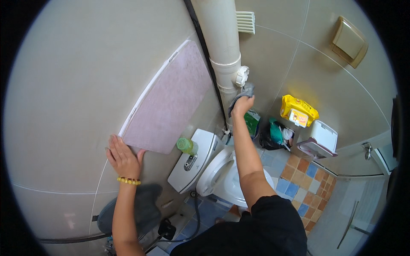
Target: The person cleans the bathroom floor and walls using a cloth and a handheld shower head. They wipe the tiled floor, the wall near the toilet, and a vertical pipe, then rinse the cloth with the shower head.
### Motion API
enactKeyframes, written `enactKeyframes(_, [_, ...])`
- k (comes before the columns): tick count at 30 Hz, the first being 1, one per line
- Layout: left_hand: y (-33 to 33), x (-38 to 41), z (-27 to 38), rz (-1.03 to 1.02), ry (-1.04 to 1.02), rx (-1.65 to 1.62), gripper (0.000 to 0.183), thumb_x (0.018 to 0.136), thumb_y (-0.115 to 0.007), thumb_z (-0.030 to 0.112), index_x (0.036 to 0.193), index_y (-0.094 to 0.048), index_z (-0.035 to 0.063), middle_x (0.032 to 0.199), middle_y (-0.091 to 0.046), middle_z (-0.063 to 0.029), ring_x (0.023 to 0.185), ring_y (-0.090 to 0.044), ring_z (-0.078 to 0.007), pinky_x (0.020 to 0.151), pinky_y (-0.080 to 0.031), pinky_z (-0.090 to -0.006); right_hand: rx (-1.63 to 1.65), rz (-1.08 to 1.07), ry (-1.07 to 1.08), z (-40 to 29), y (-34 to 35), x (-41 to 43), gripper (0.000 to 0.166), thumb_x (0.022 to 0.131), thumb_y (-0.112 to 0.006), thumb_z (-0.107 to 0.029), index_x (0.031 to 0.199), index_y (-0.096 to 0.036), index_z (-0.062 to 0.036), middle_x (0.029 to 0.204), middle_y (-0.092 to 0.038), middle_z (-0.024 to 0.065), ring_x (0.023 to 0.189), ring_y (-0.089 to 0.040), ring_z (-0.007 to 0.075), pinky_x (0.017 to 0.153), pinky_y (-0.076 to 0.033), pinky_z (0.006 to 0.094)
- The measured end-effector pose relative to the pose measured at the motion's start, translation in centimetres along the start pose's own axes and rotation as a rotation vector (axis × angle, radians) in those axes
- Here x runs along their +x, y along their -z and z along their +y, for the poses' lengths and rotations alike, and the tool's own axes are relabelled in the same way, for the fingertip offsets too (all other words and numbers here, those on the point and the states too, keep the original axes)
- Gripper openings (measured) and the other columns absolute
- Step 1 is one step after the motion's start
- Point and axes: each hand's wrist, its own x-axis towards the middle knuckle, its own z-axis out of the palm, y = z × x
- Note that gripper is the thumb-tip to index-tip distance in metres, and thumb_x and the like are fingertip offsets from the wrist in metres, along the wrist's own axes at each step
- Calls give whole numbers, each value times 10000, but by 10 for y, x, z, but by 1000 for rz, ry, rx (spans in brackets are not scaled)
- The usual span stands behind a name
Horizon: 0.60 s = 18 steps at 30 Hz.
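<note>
My left hand (123, 157), with a yellow beaded bracelet at the wrist, rests flat against the tiled wall at the lower corner of a pinkish panel (169, 99) with a white edge strip. Its fingers are slightly spread and hold nothing. A grey cloth (246, 92) is gripped in my right hand (242, 105), beside the thick white drainpipe (224, 48) and just below its round ribbed cap (242, 76). Part of the cloth hangs between the hand and the pipe.
Below stands a white toilet (221, 179); a green bottle (186, 146) is on its cistern (198, 160). To the right are a black rubbish bag (269, 140), a yellow wipes pack (299, 108) and a white wall-mounted box (324, 136). A dark basin (145, 208) lies at lower left.
</note>
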Motion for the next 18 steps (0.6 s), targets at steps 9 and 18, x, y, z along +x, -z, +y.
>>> enactKeyframes(9, [-2,5,3,-20,-2,27,1008,729,-633,579,1335,-271,-141,1401,-338,-291,1327,-304,-409,1096,-182,-525,455,22,-191,137,-61,57,433,928,-295,-214,1129,-579,43,1123,-582,121,951,-560,242,850,-464,336])
enactKeyframes(18, [-2,1,3,-17,62,76,1029,661,-671,585,1288,-316,-150,1378,-356,-310,1292,-340,-433,1078,-226,-539,134,-170,-399,88,-38,13,433,969,-308,-228,1297,-415,33,1257,-492,179,1123,-483,280,983,-361,343])
